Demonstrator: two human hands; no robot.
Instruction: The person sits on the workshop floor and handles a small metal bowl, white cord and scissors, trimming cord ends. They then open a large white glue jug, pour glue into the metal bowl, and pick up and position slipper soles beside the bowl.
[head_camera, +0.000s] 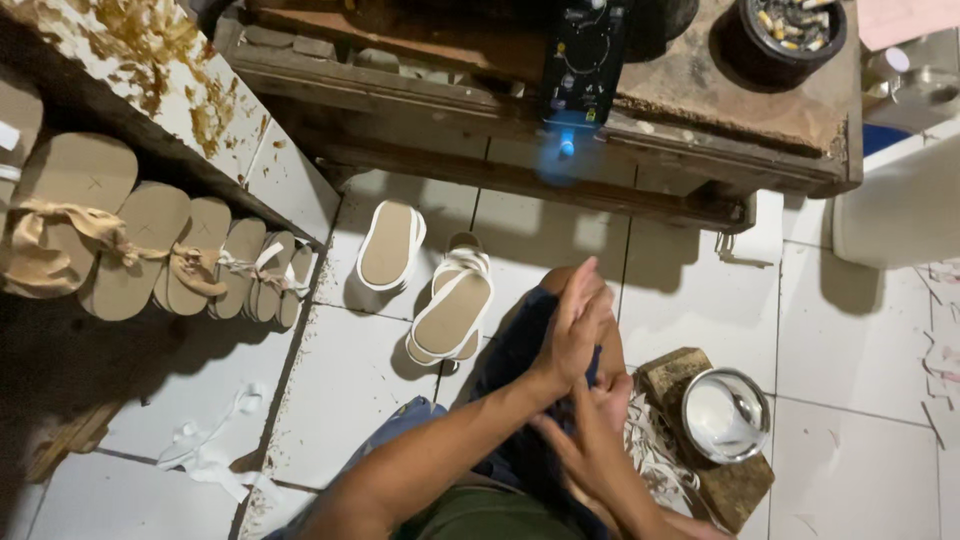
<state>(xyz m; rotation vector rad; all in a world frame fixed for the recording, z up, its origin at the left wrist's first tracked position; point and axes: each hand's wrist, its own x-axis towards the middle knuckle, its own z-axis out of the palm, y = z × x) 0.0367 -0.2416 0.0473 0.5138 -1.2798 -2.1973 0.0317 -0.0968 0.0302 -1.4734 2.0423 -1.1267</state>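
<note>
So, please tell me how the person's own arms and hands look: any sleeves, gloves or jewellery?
Both forearms are bare, with no sleeve in view. The left hand and right hand have no gloves; I see no ring, watch or bracelet. The fingers are blurred, so small details cannot be told.

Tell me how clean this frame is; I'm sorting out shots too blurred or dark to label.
Head view: both hands, left hand over right hand, are motion-blurred; a blue light flares hazily under the workbench; the row of soles at left sinks into deep shadow; the white floor tiles are evenly lit.
</note>
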